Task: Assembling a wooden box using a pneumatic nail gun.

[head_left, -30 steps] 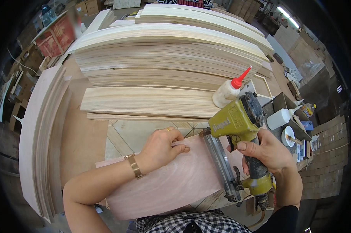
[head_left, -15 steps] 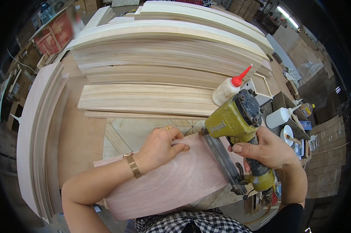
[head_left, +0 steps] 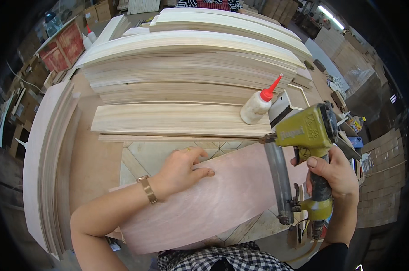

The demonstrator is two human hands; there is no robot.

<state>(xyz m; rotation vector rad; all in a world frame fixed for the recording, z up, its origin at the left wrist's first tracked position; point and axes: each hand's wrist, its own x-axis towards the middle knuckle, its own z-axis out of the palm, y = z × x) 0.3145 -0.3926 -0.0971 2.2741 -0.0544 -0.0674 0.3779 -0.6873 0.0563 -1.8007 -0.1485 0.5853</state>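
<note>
A pinkish plywood panel (head_left: 231, 194) lies slanted across the bench in front of me. My left hand (head_left: 179, 169) is at its far edge, thumb on the face and fingers curled over the edge. In my right hand (head_left: 333, 174) is a yellow-green air nail gun (head_left: 306, 128), gripped by its dark handle. The gun's nose points left, above the right part of the panel, and its long magazine hangs in front of the panel. Beyond the panel lies a pale wooden board (head_left: 177, 119), with a red-tipped glue bottle (head_left: 255, 108) at its right end.
Tall stacks of pale boards (head_left: 191, 63) fill the back of the bench. At left stands a stack of pinkish curved-looking panels (head_left: 46, 167). A patterned surface (head_left: 139, 156) shows under the panel. A hose (head_left: 306, 253) runs from the gun. A person (head_left: 209, 4) is partly visible at the far side.
The nail gun has moved right and turned more upright, its nose off the panel's far edge. My left hand stays at that edge, shifted slightly left. The view has tilted up a little.
</note>
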